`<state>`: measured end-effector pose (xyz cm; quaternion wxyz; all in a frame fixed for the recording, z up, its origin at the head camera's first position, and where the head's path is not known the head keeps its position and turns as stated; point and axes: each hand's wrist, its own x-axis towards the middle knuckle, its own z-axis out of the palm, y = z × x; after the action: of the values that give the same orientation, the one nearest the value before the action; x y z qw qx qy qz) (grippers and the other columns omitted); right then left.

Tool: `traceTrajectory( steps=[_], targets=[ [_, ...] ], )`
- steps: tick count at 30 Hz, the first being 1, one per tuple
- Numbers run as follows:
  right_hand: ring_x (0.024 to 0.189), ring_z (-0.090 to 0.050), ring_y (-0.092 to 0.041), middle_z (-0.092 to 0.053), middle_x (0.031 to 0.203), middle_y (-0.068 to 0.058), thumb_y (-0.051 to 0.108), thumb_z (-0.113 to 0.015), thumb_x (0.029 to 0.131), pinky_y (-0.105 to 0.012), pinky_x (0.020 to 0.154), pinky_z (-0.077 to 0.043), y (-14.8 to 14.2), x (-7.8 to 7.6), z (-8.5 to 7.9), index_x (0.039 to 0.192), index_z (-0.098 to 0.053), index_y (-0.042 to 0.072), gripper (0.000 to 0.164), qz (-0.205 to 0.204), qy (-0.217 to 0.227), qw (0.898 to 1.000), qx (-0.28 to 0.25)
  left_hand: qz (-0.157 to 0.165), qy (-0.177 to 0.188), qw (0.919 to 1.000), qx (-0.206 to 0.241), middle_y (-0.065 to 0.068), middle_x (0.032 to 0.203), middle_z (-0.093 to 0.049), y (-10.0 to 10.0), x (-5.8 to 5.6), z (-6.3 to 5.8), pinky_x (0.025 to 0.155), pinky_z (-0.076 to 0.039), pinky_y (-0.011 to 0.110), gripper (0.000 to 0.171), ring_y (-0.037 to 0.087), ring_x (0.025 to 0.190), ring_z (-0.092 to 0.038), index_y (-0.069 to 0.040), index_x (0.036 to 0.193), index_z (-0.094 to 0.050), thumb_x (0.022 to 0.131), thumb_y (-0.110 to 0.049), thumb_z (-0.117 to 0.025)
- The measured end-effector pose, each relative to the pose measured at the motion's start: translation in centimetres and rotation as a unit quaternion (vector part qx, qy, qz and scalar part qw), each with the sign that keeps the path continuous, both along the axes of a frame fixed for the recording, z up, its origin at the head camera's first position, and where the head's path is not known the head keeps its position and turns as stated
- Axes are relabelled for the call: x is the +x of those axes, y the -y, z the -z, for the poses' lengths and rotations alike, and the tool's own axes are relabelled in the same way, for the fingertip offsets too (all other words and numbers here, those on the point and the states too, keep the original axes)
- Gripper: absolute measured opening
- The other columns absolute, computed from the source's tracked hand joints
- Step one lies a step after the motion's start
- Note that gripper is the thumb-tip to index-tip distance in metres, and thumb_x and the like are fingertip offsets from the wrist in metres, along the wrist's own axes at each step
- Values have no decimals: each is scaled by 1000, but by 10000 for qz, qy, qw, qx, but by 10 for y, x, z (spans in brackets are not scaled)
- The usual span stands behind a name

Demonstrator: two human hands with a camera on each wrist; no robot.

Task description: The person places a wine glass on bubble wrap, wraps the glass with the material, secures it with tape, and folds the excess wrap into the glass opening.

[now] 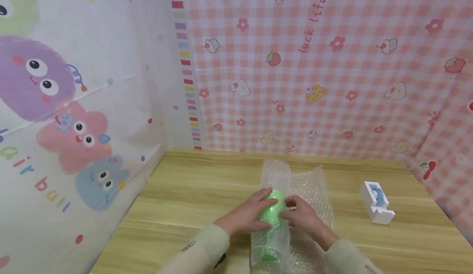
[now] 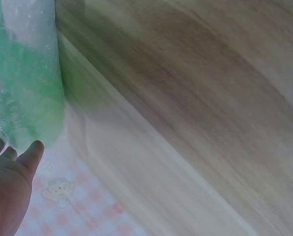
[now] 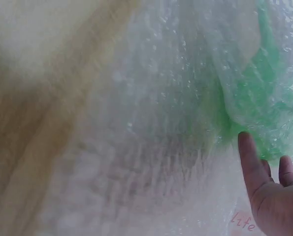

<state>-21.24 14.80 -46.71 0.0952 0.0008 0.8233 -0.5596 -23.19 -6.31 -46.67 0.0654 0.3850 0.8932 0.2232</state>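
**Green bundle (image 1: 271, 215), flanked both sides**

I have it on the surface (image 1: 177, 196), long axis near to far. Left grip (image 1: 251, 214) spread over its left; right grip (image 1: 304, 217), fingers parted, at its right, above loose bubble wrap (image 1: 312, 187).

Both arms (image 1: 201, 247) reach in low, wrists (image 1: 224, 224) angled inward, hands pretty close together. The left hand (image 1: 253, 212) has its fingers (image 1: 269, 202) kinda spread out, while the right hand's (image 1: 304, 217) are just loosely bent.
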Motion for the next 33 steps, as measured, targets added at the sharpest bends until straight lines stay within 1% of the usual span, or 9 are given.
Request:
traceTrajectory(
  steps=[4,6,8,13,17,20,23,27,33],
  targets=[
    [106,-62,-32,-56,125,-23,18,-81,82,-39,77,-59,3,0,-2,123,-51,-8,57,51,67,9998,172,58,0,10000,26,9,165,-14,1,0,0,117,-27,40,71,27,150,-13,-14,152,-40,92,-33,-72],
    [107,-61,-33,-55,126,-24,20,-82,81,-40,77,-59,4,1,-1,124,-50,-8,60,53,77,9998,191,103,53,9998,164,10,165,-14,1,-1,1,118,-26,42,67,29,150,-13,-12,152,-41,94,-31,-70],
    [108,-60,-34,-53,127,-26,19,-82,82,-41,77,-58,4,1,1,124,-49,-9,60,19,78,9999,74,48,70,9993,361,11,164,-16,3,-1,3,118,-25,43,63,29,150,-15,-11,151,-42,95,-28,-67],
    [101,-62,-29,-54,126,-25,15,-78,84,-43,79,-58,3,2,7,125,-49,-9,55,18,242,9990,-372,-332,196,9957,840,11,162,-23,8,-3,10,117,-27,45,54,28,147,-24,-10,147,-46,97,-21,-63],
    [103,-61,-29,-53,125,-26,10,-74,86,-45,83,-58,1,1,12,127,-46,-12,54,23,293,9966,-764,-347,155,9951,913,10,161,-25,8,-5,12,116,-29,45,54,28,145,-28,-11,147,-48,97,-23,-65],
    [105,-61,-31,-51,128,-28,9,-72,86,-45,84,-58,-1,0,13,129,-45,-13,56,22,345,9956,-876,-334,97,9955,879,9,161,-26,6,-6,12,116,-29,45,54,28,145,-28,-13,146,-49,97,-27,-65],
    [103,-63,-30,-51,130,-29,10,-72,87,-44,82,-58,-3,0,11,130,-46,-13,55,15,445,9963,-734,-341,70,9966,741,8,161,-26,3,-7,9,116,-29,45,53,28,146,-27,-13,146,-49,98,-30,-63],
    [99,-62,-27,-57,126,-24,13,-72,87,-42,78,-58,-6,-2,8,127,-51,-11,52,-12,432,9984,-361,-333,-25,9984,463,7,161,-26,-1,-7,4,116,-30,45,54,27,146,-27,-16,146,-49,98,-34,-62],
    [95,-61,-25,-62,115,-19,29,-76,88,-40,75,-56,-5,-3,5,126,-53,-10,60,71,312,9993,199,-394,-14,9988,276,5,161,-26,-3,-6,-1,115,-31,45,54,26,146,-27,-19,146,-49,97,-37,-63]
  ],
)
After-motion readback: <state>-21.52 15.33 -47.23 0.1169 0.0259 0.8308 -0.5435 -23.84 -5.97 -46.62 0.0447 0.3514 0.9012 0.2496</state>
